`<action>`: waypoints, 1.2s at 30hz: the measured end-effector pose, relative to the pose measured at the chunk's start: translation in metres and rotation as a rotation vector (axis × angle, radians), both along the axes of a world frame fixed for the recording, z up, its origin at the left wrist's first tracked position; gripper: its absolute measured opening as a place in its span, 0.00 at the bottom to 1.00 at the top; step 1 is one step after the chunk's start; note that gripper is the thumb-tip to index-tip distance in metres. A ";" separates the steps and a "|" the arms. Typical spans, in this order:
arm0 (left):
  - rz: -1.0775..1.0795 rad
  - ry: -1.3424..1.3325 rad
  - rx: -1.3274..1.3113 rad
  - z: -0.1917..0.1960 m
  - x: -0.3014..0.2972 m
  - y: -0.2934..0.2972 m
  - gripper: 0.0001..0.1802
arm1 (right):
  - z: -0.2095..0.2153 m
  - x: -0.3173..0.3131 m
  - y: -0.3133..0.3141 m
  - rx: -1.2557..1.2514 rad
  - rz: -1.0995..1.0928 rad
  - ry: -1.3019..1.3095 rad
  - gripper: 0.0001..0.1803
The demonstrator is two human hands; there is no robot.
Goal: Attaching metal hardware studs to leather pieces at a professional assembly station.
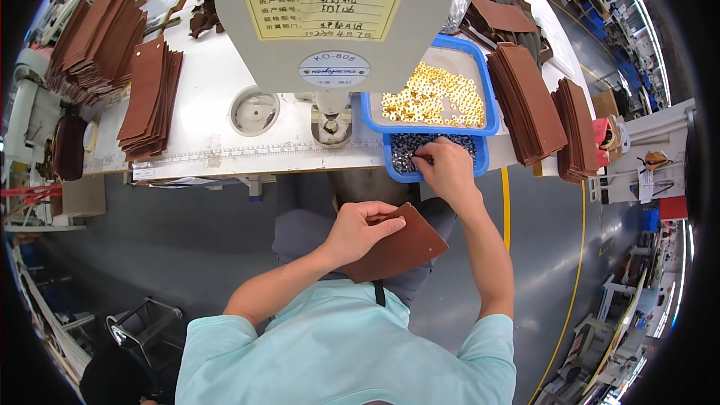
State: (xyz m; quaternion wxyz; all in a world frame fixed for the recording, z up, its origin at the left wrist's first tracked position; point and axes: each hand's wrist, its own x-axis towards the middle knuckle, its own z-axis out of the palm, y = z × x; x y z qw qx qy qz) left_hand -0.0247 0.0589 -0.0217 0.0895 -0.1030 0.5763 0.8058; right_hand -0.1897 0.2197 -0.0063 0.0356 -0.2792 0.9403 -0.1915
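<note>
My left hand (357,231) pinches a brown leather panel (397,249) over my lap, thumb on top. A small gold-coloured spot shows by the thumb tip, and small holes or studs dot the panel near its right corner. My right hand (448,174) reaches into the smaller blue tray (409,178), which holds many small dark, silvery metal parts (403,148). Its thumb and fingers are drawn together; whatever is between them is hidden. Just behind, a larger blue tray (491,94) holds gold-coloured ring-shaped eyelets (435,97).
A pale press machine (232,0) stands mid-table above its metal die (331,129). Stacks of brown panels lie at left (152,97) and right (526,103) on the white table (206,116). A ruler strip (262,154) runs along the front edge.
</note>
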 end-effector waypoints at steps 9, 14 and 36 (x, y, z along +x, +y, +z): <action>-0.140 -0.055 -0.042 0.002 0.000 -0.005 0.14 | -0.013 0.001 -0.002 -0.128 0.036 0.024 0.08; -0.042 -0.061 0.063 0.002 0.004 0.000 0.13 | -0.012 0.004 -0.003 -0.099 0.072 0.094 0.07; 0.159 1.285 -0.754 0.004 0.007 -0.022 0.12 | 0.028 0.086 0.034 -0.909 0.058 -1.672 0.04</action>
